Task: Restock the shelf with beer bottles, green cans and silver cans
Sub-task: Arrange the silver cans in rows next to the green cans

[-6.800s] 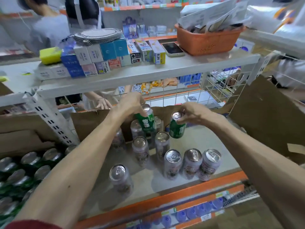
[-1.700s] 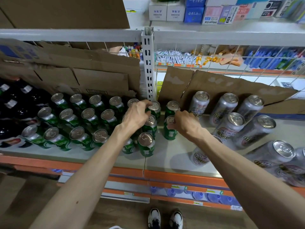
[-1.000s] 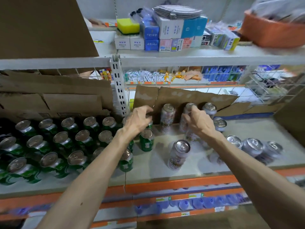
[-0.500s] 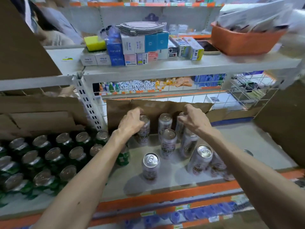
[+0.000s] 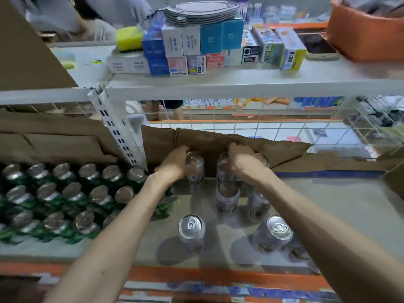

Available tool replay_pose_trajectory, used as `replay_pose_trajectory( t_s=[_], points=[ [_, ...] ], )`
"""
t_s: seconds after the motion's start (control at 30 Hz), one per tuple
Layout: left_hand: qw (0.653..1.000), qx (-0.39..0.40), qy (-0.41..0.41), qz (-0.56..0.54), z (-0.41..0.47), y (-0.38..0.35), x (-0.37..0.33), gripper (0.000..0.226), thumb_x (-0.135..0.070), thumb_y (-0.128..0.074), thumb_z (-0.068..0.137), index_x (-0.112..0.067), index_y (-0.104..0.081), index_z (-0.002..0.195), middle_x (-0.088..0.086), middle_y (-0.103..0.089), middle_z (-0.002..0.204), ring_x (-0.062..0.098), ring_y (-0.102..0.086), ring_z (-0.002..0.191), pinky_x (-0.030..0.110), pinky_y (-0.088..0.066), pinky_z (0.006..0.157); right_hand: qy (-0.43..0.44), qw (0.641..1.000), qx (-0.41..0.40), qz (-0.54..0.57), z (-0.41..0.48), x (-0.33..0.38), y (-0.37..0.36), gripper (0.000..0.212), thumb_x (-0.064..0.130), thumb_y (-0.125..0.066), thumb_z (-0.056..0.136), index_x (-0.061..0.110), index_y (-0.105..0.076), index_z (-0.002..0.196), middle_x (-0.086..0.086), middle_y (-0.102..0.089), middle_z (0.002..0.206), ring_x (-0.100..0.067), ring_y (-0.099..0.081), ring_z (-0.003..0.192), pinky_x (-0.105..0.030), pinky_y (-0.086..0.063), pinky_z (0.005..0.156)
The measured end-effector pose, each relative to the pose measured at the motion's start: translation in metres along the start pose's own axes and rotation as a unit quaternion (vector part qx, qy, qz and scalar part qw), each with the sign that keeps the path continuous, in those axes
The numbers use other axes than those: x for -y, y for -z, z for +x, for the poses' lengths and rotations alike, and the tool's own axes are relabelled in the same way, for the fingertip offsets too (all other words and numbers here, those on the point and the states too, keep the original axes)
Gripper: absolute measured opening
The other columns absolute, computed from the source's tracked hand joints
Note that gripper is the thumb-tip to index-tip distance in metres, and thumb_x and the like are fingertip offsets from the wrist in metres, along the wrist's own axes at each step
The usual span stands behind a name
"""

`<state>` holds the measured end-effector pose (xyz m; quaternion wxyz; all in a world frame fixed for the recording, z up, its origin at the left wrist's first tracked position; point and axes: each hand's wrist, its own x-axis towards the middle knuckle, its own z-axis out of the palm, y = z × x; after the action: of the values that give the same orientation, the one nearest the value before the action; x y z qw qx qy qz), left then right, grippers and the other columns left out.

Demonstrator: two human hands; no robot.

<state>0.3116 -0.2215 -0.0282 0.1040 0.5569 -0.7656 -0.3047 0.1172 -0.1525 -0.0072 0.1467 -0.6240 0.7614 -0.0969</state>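
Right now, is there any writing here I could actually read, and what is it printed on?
Hardly any; the picture is blurred.
"0.30": seemingly, sideways on the yellow-and-white box on the upper shelf.
Pink box below the stacked cartons: a line of white print, too blurred to read.
Silver cans: dark labels, unreadable.
Green cans: no print legible.

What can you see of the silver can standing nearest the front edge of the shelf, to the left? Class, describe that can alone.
The silver can stands upright on the grey shelf, alone, close behind the orange front strip. It looks like metal: a shiny round lid with its pull tab flat and unopened, and a pale body with faint printing too blurred to read. Nothing touches it; both hands are further back among other cans. It casts a soft shadow toward the front left.
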Motion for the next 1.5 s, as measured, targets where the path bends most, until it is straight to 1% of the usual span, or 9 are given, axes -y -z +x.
replay_pose_trajectory(
  t_s=[0.13,0.3,0.43,0.6,0.67,0.9,1.07,1.3,1.5],
  points=[
    [1.000,-0.013,-0.008,0.007,0.010,-0.013,0.007,0.066,-0.028,-0.087,0.070,-0.015,-0.055,0.126,0.008,-0.064,0.124,0.027,-0.061,0.113,0.039,-0.050,0.092,-0.040,0.998,0.042,-0.020,0.014,0.003,-0.008,0.050,0.035,-0.070,0.084,0.008,-0.050,0.121,-0.015,-0.058,0.125,-0.036,-0.052,0.118,-0.038,-0.038,0.076],
    [1.000,-0.011,-0.006,0.021,0.007,-0.003,0.010,0.060,-0.034,-0.086,0.068,-0.025,-0.059,0.121,-0.001,-0.067,0.114,0.023,-0.064,0.104,0.038,-0.052,0.085,-0.017,0.998,0.012,-0.052,0.014,-0.002,-0.011,0.026,0.019,-0.066,0.087,0.011,-0.057,0.110,-0.014,-0.064,0.114,-0.037,-0.061,0.103,-0.036,-0.043,0.071],
    [1.000,0.003,0.010,0.008,0.001,0.003,0.011,0.063,-0.037,-0.085,0.060,-0.031,-0.060,0.118,-0.006,-0.069,0.106,0.019,-0.065,0.098,0.041,-0.055,0.085,0.008,0.998,0.037,-0.054,0.008,0.004,-0.001,0.024,0.025,-0.068,0.083,0.014,-0.058,0.103,-0.011,-0.064,0.109,-0.037,-0.062,0.098,-0.036,-0.043,0.069],
    [1.000,0.002,0.007,-0.015,-0.006,0.007,0.015,0.050,-0.031,-0.084,0.065,-0.029,-0.064,0.111,-0.006,-0.070,0.099,0.016,-0.069,0.085,0.040,-0.061,0.070,0.057,0.997,0.027,-0.039,-0.004,0.012,0.002,0.033,0.036,-0.070,0.082,0.010,-0.057,0.098,-0.014,-0.064,0.103,-0.039,-0.061,0.092,-0.033,-0.038,0.066],
    [1.000,-0.004,0.006,-0.016,-0.008,0.007,0.017,0.049,-0.030,-0.084,0.067,-0.029,-0.064,0.111,-0.006,-0.070,0.097,0.016,-0.070,0.080,0.040,-0.061,0.071,0.067,0.997,0.018,-0.041,-0.007,0.014,-0.001,0.034,0.037,-0.069,0.082,0.010,-0.055,0.097,-0.015,-0.064,0.104,-0.040,-0.061,0.092,-0.033,-0.037,0.065],
    [1.000,-0.025,0.000,-0.012,-0.009,0.005,0.030,0.050,-0.028,-0.083,0.071,-0.027,-0.062,0.117,-0.004,-0.069,0.107,0.019,-0.064,0.097,0.033,-0.050,0.079,0.050,0.997,0.003,-0.054,-0.007,0.020,-0.016,0.021,0.026,-0.065,0.087,0.010,-0.055,0.096,-0.016,-0.066,0.104,-0.040,-0.062,0.094,-0.033,-0.038,0.065],
    [1.000,-0.008,-0.010,-0.013,-0.008,0.007,0.031,0.054,-0.029,-0.083,0.070,-0.026,-0.062,0.119,-0.004,-0.069,0.108,0.018,-0.064,0.098,0.034,-0.052,0.083,0.029,0.999,0.026,-0.033,-0.006,0.022,-0.017,0.036,0.038,-0.071,0.084,0.011,-0.050,0.095,-0.017,-0.063,0.106,-0.041,-0.061,0.098,-0.035,-0.038,0.067],
    [1.000,0.014,-0.005,0.012,-0.004,0.014,0.026,0.055,-0.026,-0.083,0.074,-0.022,-0.061,0.124,-0.001,-0.067,0.109,0.015,-0.061,0.087,0.017,-0.041,0.058,0.016,0.999,0.029,-0.025,-0.002,0.018,-0.020,0.028,0.026,-0.069,0.087,0.011,-0.048,0.095,-0.019,-0.063,0.108,-0.042,-0.060,0.098,-0.035,-0.037,0.067],
    [1.000,0.015,-0.001,0.018,-0.002,0.012,0.025,0.059,-0.025,-0.085,0.073,-0.021,-0.060,0.127,0.002,-0.067,0.117,0.017,-0.059,0.093,0.022,-0.043,0.066,0.008,0.999,0.028,-0.026,0.000,0.016,-0.022,0.040,0.034,-0.073,0.083,0.010,-0.055,0.110,-0.017,-0.063,0.111,-0.040,-0.061,0.100,-0.034,-0.038,0.068]
  ],
)
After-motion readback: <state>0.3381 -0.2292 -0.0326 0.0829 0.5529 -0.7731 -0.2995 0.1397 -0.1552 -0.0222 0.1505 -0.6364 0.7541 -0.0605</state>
